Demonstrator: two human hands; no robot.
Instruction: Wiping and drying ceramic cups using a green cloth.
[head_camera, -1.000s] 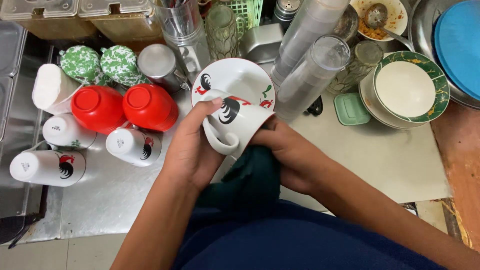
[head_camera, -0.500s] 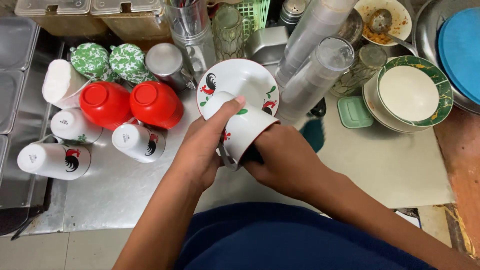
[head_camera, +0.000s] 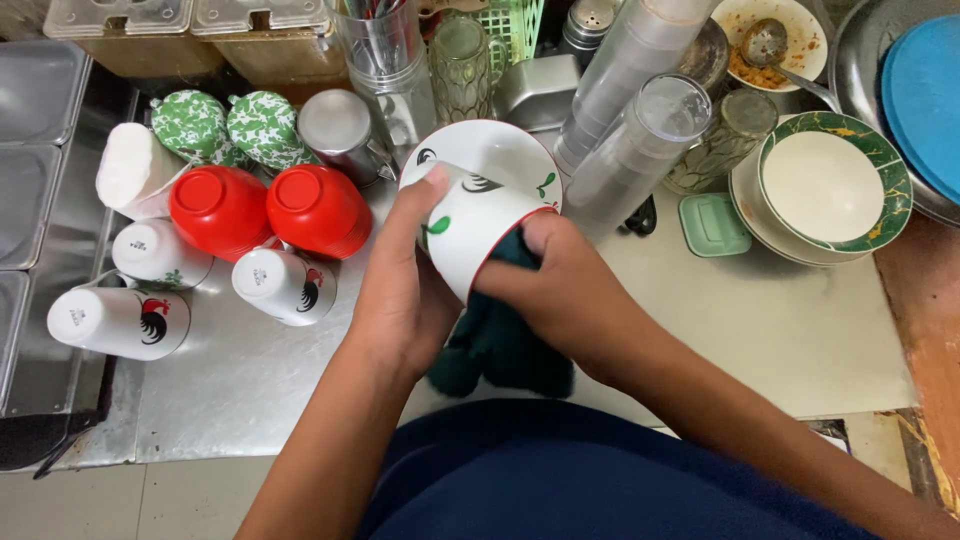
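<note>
Left hand: the left hand (head_camera: 405, 290) is wrapping around the side of a white cup (head_camera: 478, 232), thumb lying along the cup's wall, its grip pressing closed on the cup.
Right hand: the right hand (head_camera: 565, 290) is pushing a dark green cloth (head_camera: 500, 345) against the cup's open end, fingers curling shut around the cloth.
White cup: it is being held tilted above the tabletop (head_camera: 760, 330), near the middle of the view, its base pointing away from the person; it is showing a red rim and a green leaf mark.
Dark green cloth: it is hanging down below both hands, partly tucked at the cup's mouth.
White plate: a white plate (head_camera: 500, 155) with small painted figures is sitting just behind the cup, partly hidden by it.
Left side of the tabletop: two red bowls (head_camera: 270, 210) are lying upside down side by side; white mugs (head_camera: 120, 322) with rooster pictures are lying around them, and two green patterned bowls (head_camera: 230, 128) are resting behind.
Back of the tabletop: stacks of clear plastic cups (head_camera: 640, 130) are leaning just right of the plate.
Right side: a green-rimmed bowl (head_camera: 835, 185) is sitting on stacked plates, with a small green lid (head_camera: 714, 224) beside it.
</note>
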